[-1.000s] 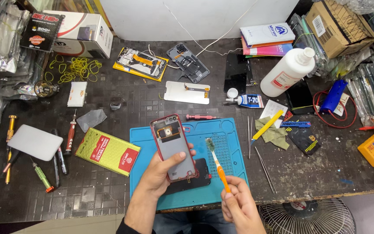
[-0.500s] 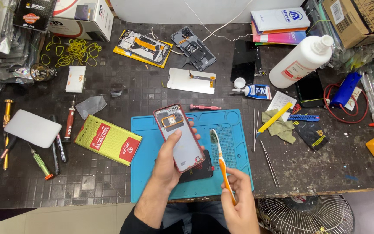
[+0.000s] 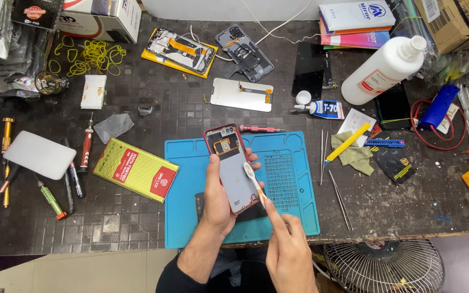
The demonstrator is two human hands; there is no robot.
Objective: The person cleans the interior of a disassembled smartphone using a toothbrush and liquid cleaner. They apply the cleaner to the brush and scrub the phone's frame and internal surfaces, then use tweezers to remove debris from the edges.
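left hand (image 3: 218, 201) grips phone (image 3: 232, 168) | right hand (image 3: 289, 244) holds brush (image 3: 253, 182) against it

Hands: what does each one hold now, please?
Left hand: closed on the red-framed phone back housing.
Right hand: closed on the white-headed orange toothbrush.

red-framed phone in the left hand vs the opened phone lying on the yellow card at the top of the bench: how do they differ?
The red-framed phone with a grey back is lifted above the blue mat in the left hand; the opened phone showing its internals lies flat on the yellow card.

The red-framed phone is met by the toothbrush from the right hand; the opened phone is untouched.

Both are phones with exposed backs.
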